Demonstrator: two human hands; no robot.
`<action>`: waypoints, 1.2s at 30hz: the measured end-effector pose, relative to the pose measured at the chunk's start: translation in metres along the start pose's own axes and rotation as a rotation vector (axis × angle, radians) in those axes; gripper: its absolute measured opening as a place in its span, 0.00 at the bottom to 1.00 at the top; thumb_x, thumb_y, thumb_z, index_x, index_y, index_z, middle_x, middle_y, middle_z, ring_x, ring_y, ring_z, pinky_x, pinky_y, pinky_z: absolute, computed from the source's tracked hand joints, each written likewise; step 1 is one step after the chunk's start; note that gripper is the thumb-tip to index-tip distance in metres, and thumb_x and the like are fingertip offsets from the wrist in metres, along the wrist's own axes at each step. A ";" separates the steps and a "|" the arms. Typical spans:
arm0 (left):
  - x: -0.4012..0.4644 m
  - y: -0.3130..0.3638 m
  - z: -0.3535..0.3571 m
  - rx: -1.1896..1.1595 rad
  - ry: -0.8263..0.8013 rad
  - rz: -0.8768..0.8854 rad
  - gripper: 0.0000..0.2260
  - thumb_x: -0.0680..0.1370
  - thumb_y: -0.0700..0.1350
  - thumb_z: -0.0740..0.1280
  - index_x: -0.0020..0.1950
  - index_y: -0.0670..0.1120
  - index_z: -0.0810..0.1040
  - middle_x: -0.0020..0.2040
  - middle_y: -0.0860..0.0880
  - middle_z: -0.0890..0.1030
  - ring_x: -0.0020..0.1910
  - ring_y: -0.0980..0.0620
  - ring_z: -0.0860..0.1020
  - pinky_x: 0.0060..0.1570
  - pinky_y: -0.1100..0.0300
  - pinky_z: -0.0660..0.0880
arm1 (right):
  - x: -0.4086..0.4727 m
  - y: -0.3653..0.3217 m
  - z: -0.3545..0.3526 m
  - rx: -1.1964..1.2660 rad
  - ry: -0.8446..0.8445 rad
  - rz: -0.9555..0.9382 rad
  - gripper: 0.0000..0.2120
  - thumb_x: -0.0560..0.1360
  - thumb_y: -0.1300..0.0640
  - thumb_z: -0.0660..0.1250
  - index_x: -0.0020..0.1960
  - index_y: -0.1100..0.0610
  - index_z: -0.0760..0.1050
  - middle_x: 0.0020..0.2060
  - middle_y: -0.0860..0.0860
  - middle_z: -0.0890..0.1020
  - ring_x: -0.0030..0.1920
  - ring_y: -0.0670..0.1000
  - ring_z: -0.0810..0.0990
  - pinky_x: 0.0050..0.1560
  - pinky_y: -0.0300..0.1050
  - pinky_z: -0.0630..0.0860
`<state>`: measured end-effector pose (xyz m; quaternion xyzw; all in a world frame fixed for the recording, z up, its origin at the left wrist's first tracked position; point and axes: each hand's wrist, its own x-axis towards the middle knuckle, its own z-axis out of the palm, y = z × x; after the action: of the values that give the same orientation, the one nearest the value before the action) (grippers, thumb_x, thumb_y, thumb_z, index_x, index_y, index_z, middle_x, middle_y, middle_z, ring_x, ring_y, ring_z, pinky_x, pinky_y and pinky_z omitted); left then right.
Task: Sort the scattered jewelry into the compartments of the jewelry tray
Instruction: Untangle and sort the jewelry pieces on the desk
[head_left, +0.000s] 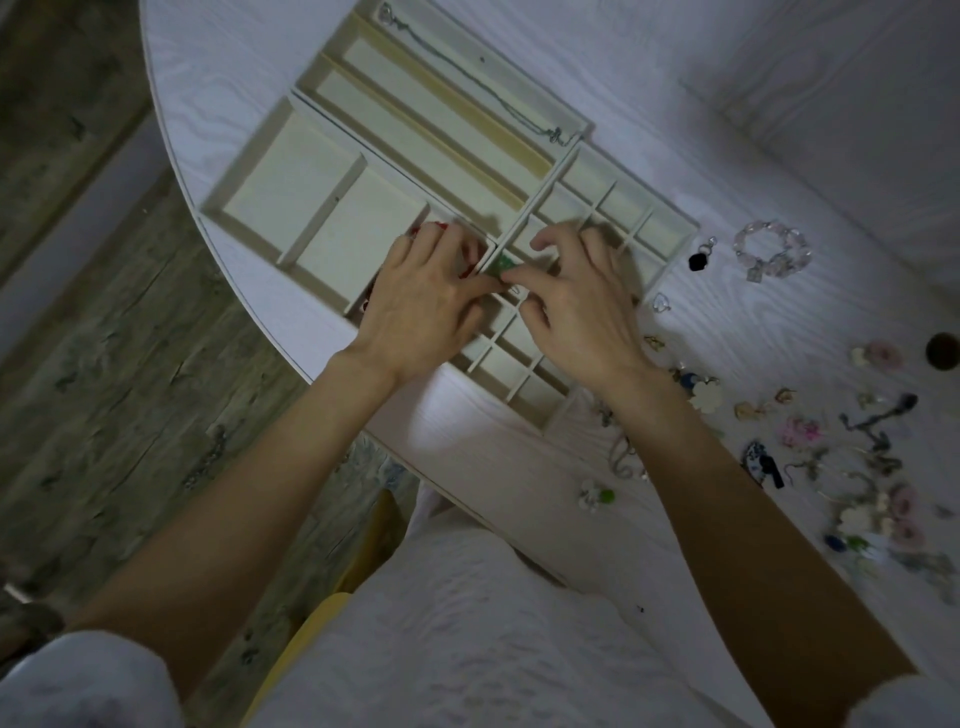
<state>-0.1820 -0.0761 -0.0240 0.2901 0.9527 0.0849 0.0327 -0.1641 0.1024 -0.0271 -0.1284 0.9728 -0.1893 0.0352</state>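
Together, both hands (498, 291) pinch a green piece (501, 266) over the tray (249, 171).

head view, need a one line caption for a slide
Both hands, left hand and right hand, pinch a small green piece over the jewelry tray; loose jewelry lies scattered on the white table.

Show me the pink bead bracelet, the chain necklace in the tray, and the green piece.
pink bead bracelet (772, 251), head view, its bead ring
chain necklace (470, 74), head view, mid-chain
green piece (502, 266), head view, its top
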 end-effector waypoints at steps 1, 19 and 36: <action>0.000 -0.001 -0.001 0.002 0.001 0.001 0.17 0.75 0.48 0.56 0.56 0.52 0.81 0.51 0.44 0.74 0.49 0.43 0.70 0.45 0.55 0.60 | 0.000 0.001 0.001 -0.033 -0.010 0.004 0.21 0.72 0.53 0.51 0.52 0.54 0.81 0.55 0.57 0.75 0.57 0.54 0.63 0.53 0.52 0.70; -0.001 0.004 -0.006 -0.052 0.023 -0.074 0.15 0.75 0.48 0.58 0.52 0.48 0.82 0.51 0.45 0.75 0.49 0.44 0.70 0.45 0.58 0.60 | -0.007 0.002 0.007 0.085 0.119 0.103 0.10 0.73 0.58 0.62 0.48 0.56 0.81 0.57 0.56 0.75 0.58 0.54 0.67 0.57 0.49 0.70; -0.036 0.118 0.028 -0.157 0.010 -0.048 0.18 0.75 0.43 0.61 0.63 0.43 0.77 0.52 0.43 0.79 0.50 0.40 0.74 0.46 0.51 0.70 | -0.210 0.068 -0.035 -0.009 0.214 0.400 0.07 0.70 0.62 0.67 0.47 0.60 0.80 0.40 0.57 0.80 0.45 0.59 0.74 0.49 0.46 0.65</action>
<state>-0.0845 0.0041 -0.0301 0.2631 0.9499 0.1602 0.0527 0.0178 0.2312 -0.0160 0.0878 0.9779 -0.1868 -0.0319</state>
